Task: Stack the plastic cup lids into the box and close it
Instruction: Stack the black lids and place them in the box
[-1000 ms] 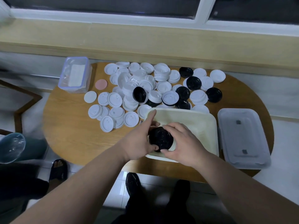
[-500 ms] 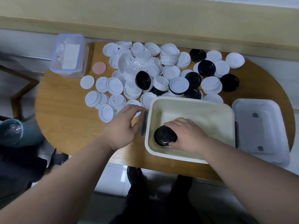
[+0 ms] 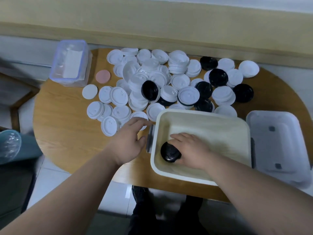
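A cream box (image 3: 210, 116) stands open on the near right of the round wooden table (image 3: 67, 133). Inside its near left corner my right hand (image 3: 189, 150) holds a stack of black lids (image 3: 169, 152) against the box floor. My left hand (image 3: 130, 139) hovers just left of the box with fingers relaxed, its fingertips over a white lid (image 3: 139, 117). Many white lids (image 3: 145, 78) and several black lids (image 3: 150, 90) lie heaped behind the box. The box's grey lid (image 3: 277, 146) lies flat to its right.
A clear lidded container (image 3: 69, 62) sits at the table's far left, a pink disc (image 3: 103, 76) beside it. A wall ledge runs behind the table. A plastic-covered bin (image 3: 10, 145) stands on the floor at left. My feet show below the table edge.
My right hand lowered the black lid stack from the box's near rim into the box. My left hand let go of the stack and moved left toward the white lids.
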